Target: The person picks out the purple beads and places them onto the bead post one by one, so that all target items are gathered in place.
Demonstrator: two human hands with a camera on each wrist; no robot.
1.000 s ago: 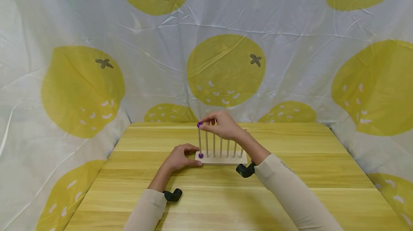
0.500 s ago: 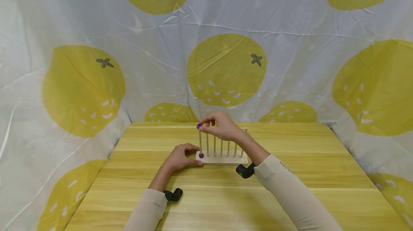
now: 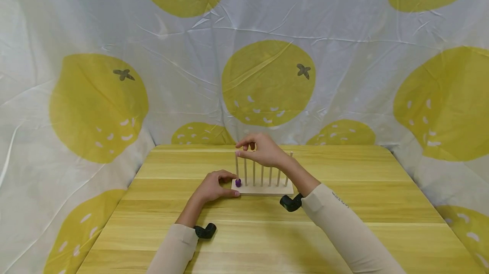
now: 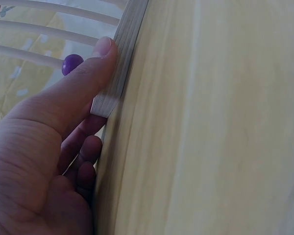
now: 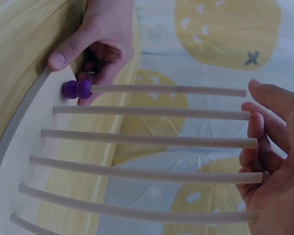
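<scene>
A pale wooden peg board with a row of several upright pegs stands on the table. My left hand grips its left end, thumb on the front edge and fingers at the back. Two purple beads sit stacked at the foot of the leftmost peg, side by side in the right wrist view. My right hand is at the top of that peg, with nothing between thumb and forefinger. In the left wrist view, a purple bead shows beyond my left thumb.
The wood-grain table runs out to both sides and toward me. Behind it hangs a light cloth printed with yellow fruit. A black wrist camera is on the right wrist, another black camera on the left.
My right thumb and forefinger have let go of a purple bead at the peg's top. It has dropped down the leftmost peg onto the lower bead. My left hand has stayed put.
</scene>
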